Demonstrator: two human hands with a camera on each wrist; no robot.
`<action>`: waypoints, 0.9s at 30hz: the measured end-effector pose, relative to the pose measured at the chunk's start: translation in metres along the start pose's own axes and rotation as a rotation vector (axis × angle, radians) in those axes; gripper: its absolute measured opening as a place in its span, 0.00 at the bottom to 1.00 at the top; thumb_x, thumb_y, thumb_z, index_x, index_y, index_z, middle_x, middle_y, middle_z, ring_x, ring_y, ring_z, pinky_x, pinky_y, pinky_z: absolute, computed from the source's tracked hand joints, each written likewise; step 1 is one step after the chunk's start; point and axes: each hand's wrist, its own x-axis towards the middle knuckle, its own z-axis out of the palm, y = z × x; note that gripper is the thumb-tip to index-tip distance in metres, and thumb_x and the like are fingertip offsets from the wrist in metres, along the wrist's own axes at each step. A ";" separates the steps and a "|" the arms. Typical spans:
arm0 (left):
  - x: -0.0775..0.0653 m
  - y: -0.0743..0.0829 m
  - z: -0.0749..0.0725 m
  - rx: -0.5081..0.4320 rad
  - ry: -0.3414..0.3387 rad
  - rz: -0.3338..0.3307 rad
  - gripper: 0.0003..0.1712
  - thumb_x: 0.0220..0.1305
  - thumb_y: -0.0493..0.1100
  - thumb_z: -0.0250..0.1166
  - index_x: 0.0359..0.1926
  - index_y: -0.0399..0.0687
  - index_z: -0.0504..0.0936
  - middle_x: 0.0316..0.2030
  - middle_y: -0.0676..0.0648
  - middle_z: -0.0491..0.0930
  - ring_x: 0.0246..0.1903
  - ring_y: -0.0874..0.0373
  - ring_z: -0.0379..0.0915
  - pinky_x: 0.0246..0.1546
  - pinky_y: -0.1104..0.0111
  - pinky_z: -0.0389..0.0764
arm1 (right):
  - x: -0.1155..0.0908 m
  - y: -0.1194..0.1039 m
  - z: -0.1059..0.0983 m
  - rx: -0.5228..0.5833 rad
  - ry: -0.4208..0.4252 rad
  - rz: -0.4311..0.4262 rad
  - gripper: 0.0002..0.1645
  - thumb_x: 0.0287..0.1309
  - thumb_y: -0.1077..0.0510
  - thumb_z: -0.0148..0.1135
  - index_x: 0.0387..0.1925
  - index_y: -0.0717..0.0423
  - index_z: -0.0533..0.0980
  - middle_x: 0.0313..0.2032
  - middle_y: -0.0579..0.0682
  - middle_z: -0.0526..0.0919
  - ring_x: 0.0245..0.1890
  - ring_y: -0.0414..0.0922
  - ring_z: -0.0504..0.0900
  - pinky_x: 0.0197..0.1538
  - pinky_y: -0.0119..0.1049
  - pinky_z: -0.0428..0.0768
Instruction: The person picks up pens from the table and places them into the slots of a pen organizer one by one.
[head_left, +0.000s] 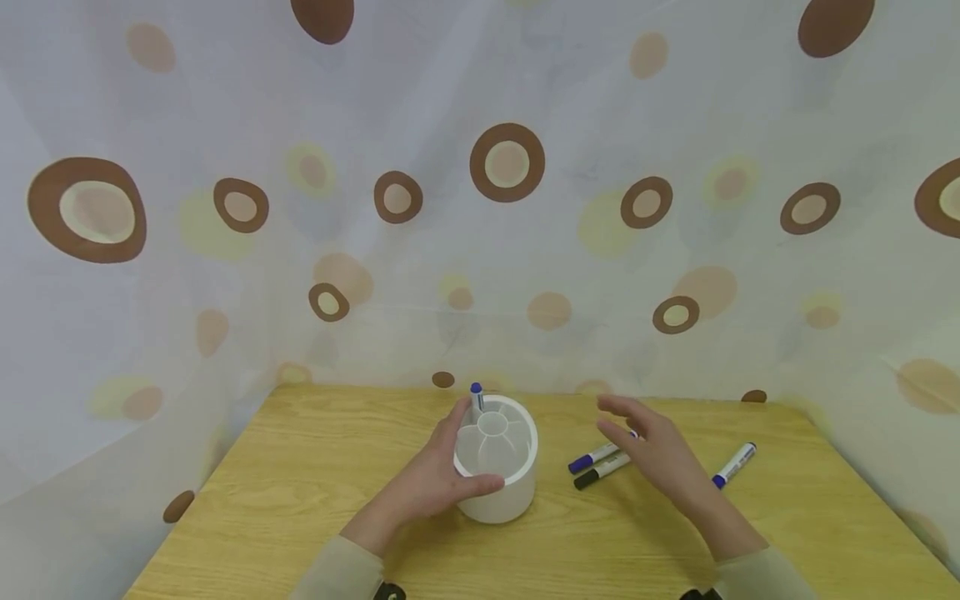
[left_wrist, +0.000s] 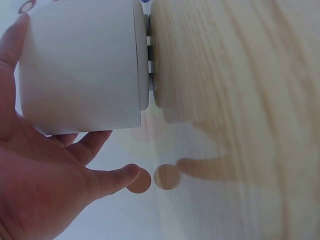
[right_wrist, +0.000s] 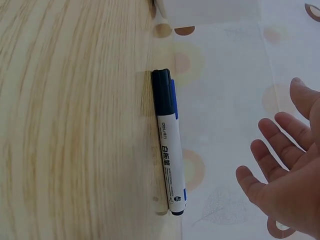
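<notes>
A white round pen holder (head_left: 497, 500) with several compartments stands upright on the table. My left hand (head_left: 427, 485) grips it from the left, thumb along the near rim and fingers on the far left side. In the left wrist view the same hand (left_wrist: 47, 175) lies against the holder's wall (left_wrist: 82, 70). One blue-tipped marker (head_left: 477, 397) stands in a rear compartment. Over two markers, a blue-capped one (head_left: 592, 458) and a black-capped one (head_left: 600, 472), hovers my right hand (head_left: 654, 450), fingers apart and holding nothing. The right wrist view shows the black-capped marker (right_wrist: 170, 150) beside that hand (right_wrist: 285, 170).
Another blue-capped marker (head_left: 735, 465) lies farther right on the wooden table (head_left: 315, 467). A white curtain (head_left: 570, 250) with brown and beige circles hangs behind the table's back edge and along both sides.
</notes>
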 end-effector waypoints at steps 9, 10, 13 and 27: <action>0.000 0.000 0.000 -0.011 -0.002 0.006 0.72 0.60 0.61 0.84 0.90 0.61 0.44 0.78 0.33 0.63 0.69 0.36 0.71 0.70 0.35 0.74 | -0.005 0.020 -0.008 0.004 -0.011 0.016 0.37 0.84 0.41 0.60 0.79 0.59 0.70 0.77 0.65 0.72 0.79 0.70 0.63 0.78 0.71 0.62; 0.000 0.001 0.000 -0.012 -0.002 0.006 0.72 0.59 0.60 0.84 0.90 0.61 0.44 0.78 0.33 0.63 0.69 0.36 0.72 0.70 0.35 0.74 | -0.005 0.022 -0.008 0.004 -0.010 0.022 0.37 0.84 0.41 0.60 0.79 0.60 0.70 0.77 0.65 0.72 0.79 0.70 0.63 0.78 0.70 0.62; 0.001 0.000 0.000 -0.011 -0.001 0.003 0.72 0.59 0.60 0.85 0.90 0.61 0.44 0.77 0.33 0.63 0.69 0.36 0.72 0.70 0.35 0.74 | -0.006 0.028 -0.010 0.007 -0.013 0.040 0.38 0.84 0.41 0.60 0.79 0.61 0.70 0.77 0.66 0.71 0.79 0.70 0.63 0.79 0.69 0.62; 0.002 -0.001 -0.001 -0.022 -0.013 0.000 0.73 0.59 0.60 0.85 0.90 0.60 0.43 0.78 0.33 0.63 0.70 0.36 0.71 0.70 0.35 0.73 | -0.006 0.055 -0.018 -0.001 -0.077 0.147 0.41 0.84 0.40 0.60 0.81 0.63 0.67 0.78 0.70 0.67 0.77 0.72 0.64 0.73 0.70 0.71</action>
